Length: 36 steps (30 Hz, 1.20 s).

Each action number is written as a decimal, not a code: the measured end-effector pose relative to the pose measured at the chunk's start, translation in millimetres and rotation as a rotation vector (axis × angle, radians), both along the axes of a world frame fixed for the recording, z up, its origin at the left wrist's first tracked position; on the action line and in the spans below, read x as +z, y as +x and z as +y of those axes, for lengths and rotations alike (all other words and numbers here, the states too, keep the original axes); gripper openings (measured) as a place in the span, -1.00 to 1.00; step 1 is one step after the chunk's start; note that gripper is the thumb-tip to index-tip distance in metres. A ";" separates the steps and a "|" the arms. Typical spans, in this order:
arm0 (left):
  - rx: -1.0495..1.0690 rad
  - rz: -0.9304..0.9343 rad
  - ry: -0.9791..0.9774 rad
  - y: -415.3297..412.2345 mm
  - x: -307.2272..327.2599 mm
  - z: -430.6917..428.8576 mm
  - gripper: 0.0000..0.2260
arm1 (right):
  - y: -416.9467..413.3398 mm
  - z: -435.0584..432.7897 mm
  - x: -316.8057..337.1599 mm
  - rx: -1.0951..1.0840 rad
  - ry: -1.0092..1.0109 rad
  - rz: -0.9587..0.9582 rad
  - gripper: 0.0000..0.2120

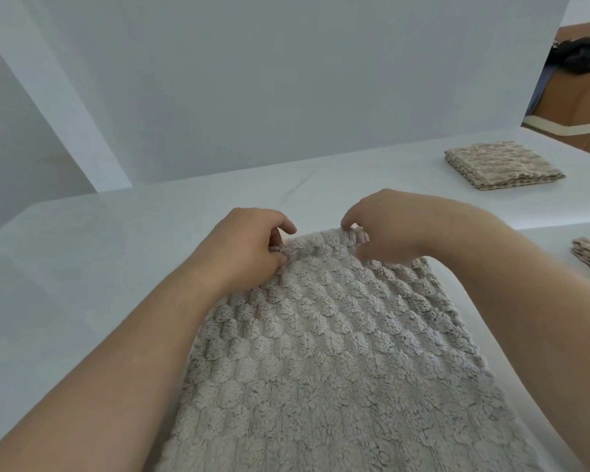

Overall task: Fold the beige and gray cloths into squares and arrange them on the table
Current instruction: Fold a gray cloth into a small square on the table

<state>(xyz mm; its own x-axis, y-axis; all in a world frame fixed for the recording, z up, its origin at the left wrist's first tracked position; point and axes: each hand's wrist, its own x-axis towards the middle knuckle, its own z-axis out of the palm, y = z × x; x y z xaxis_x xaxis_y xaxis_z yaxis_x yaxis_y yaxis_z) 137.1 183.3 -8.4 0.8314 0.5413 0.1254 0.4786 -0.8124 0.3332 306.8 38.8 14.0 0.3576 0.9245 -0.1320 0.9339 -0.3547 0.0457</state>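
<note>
One head view, wide and close.
You look forward and down from your own head, close over the white surface (65, 267), its far edge against a white backboard (286, 80).

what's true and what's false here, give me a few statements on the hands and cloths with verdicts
1. The left hand and the right hand both pinch the far edge of the beige cloth. True.
2. A folded cloth lies on the table at far right. True.
3. The beige cloth is already a small square. False: it lies long, reaching toward the person.
4. The right hand hovers clear of every cloth. False: it holds the cloth's edge.
</note>
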 end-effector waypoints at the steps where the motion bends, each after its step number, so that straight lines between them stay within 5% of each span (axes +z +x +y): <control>1: -0.001 -0.018 -0.031 -1.2 5.2 -1.3 -0.69 | -0.8 -1.6 1.9 0.011 0.002 0.026 -0.53; 4: -0.028 -0.066 -0.171 -6.7 21.7 -6.4 -0.72 | -4.1 -5.5 8.4 0.038 0.038 0.129 -0.45; 10: -0.030 -0.095 -0.344 -13.3 38.2 -14.3 -0.70 | -4.6 -6.5 16.5 0.090 0.071 0.190 -0.72; 15: -0.098 0.153 -0.328 -17.2 42.0 -17.9 -0.48 | -3.2 -12.9 24.4 0.103 0.140 0.365 -0.80; 19: -0.170 0.317 -0.259 -15.6 37.7 -20.7 -0.80 | -4.8 -15.3 27.8 0.123 0.185 0.447 -0.79; 25: -0.151 0.124 -0.447 -16.7 41.2 -19.3 -0.84 | -11.0 -19.6 32.7 0.107 -0.016 0.466 -0.52; 30: -0.202 -0.121 -0.747 -14.2 42.8 -27.6 -0.85 | -10.3 -19.8 29.2 0.114 -0.028 0.522 -0.79; 36: -0.400 0.088 -0.665 -20.4 49.5 -28.3 -0.68 | -3.3 -20.3 33.6 0.057 0.201 0.772 -0.84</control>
